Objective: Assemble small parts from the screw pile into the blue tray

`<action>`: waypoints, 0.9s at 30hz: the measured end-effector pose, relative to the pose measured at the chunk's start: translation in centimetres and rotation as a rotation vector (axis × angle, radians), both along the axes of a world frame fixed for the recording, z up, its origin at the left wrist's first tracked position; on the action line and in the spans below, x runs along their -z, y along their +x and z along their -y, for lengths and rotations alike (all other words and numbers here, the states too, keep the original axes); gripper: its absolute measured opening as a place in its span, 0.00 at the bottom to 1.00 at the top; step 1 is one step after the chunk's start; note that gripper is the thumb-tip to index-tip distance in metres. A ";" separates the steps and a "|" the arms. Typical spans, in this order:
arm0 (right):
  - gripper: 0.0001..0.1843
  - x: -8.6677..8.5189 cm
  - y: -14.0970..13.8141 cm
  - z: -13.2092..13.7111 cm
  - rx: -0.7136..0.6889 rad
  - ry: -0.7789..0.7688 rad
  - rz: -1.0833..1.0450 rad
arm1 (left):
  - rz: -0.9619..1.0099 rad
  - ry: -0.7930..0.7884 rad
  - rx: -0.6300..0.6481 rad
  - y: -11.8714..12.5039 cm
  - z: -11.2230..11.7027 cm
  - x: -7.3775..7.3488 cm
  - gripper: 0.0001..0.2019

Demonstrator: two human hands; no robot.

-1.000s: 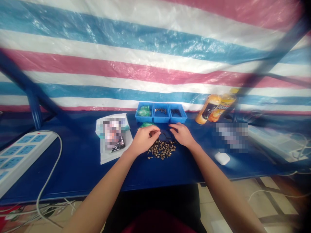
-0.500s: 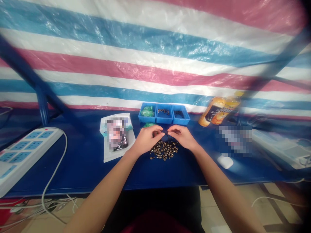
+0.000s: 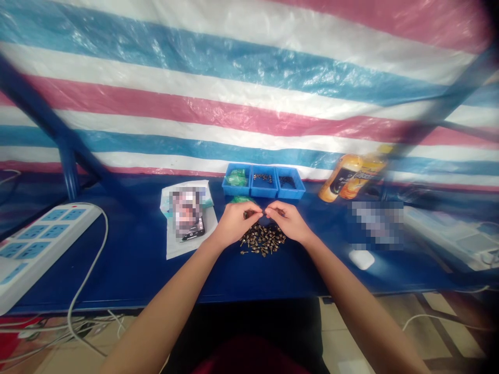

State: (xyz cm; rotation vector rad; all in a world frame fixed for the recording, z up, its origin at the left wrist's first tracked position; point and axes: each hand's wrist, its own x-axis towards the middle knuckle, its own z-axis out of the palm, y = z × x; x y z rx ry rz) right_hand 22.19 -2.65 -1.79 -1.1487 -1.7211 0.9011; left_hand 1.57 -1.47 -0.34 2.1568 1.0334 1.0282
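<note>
My left hand (image 3: 238, 220) and my right hand (image 3: 287, 219) meet fingertip to fingertip above a pile of small brass-coloured screw-like parts (image 3: 263, 241). Both are closed in a pinch, thumb against forefinger. Whatever lies between the fingertips is too small to name. Just beyond my hands, three joined blue bins stand in a row: the left bin (image 3: 236, 194) holds green plastic, the middle bin (image 3: 264, 194) small metal parts (image 3: 262, 178), the right bin (image 3: 291, 194) small dark parts (image 3: 287, 182). Green plastic (image 3: 240, 199) also lies in front of the left bin.
A phone (image 3: 191, 228) rests on a white plastic bag (image 3: 173, 246) at left, near a large power strip (image 3: 42, 244) and its cable. Two orange drink bottles (image 3: 339, 179) and a white case (image 3: 362, 258) are at right on the blue table (image 3: 249, 283). A striped sheet (image 3: 249, 104) hangs behind.
My right hand's fingertips have come a little closer to my left hand's. The left hand is almost where it was, and the pile looks the same.
</note>
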 end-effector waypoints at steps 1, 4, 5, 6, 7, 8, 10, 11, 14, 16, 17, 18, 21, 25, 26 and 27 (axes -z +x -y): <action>0.17 0.0 0.0 0.0 0.003 0.007 0.011 | -0.003 -0.001 0.003 0.0 0.0 0.0 0.06; 0.17 -0.1 0.0 0.1 0.014 0.027 0.046 | -0.003 -0.009 0.008 0.1 0.0 0.1 0.06; 0.18 -0.1 0.0 0.1 0.011 0.035 0.064 | 0.000 -0.012 0.009 0.1 0.0 0.1 0.06; 0.18 -0.2 0.0 0.2 0.004 0.044 0.081 | 0.004 -0.014 0.008 0.1 0.0 0.1 0.06; 0.18 -0.3 0.0 0.3 -0.005 0.051 0.095 | 0.007 -0.016 0.008 0.1 0.0 0.1 0.06; 0.18 -0.4 -0.1 0.3 -0.013 0.056 0.103 | 0.009 -0.017 0.008 0.1 0.0 0.1 0.06; 0.19 -0.4 -0.1 0.4 -0.017 0.054 0.103 | 0.011 -0.017 0.014 0.2 0.1 0.1 0.05; 0.18 -0.4 -0.2 0.4 -0.012 0.049 0.093 | 0.016 -0.019 0.017 0.2 0.1 0.1 0.05; 0.17 -0.2 0.0 0.2 0.013 0.030 0.017 | 0.043 -0.029 -0.007 0.3 0.2 0.0 0.08; 0.15 0.0 0.3 -0.2 0.025 0.019 -0.053 | 0.049 -0.027 -0.052 0.3 0.2 0.0 0.10; 0.15 0.1 0.5 -0.4 0.030 0.013 -0.083 | 0.046 -0.021 -0.073 0.3 0.2 -0.1 0.11; 0.16 0.2 0.7 -0.5 0.039 0.005 -0.106 | 0.041 -0.014 -0.087 0.2 0.2 -0.1 0.11; 0.17 0.4 1.3 -1.1 0.106 -0.039 -0.122 | 0.034 -0.007 -0.101 0.2 0.1 -0.1 0.10; 0.23 0.6 1.7 -1.5 0.240 -0.119 -0.157 | 0.028 -0.003 -0.103 0.2 0.0 0.1 0.10; 0.22 0.6 1.8 -1.6 0.280 -0.116 -0.201 | 0.026 -0.001 -0.103 0.2 0.0 0.1 0.10; 0.19 0.6 1.8 -1.6 0.324 -0.103 -0.254 | 0.025 0.000 -0.102 0.3 0.0 0.1 0.09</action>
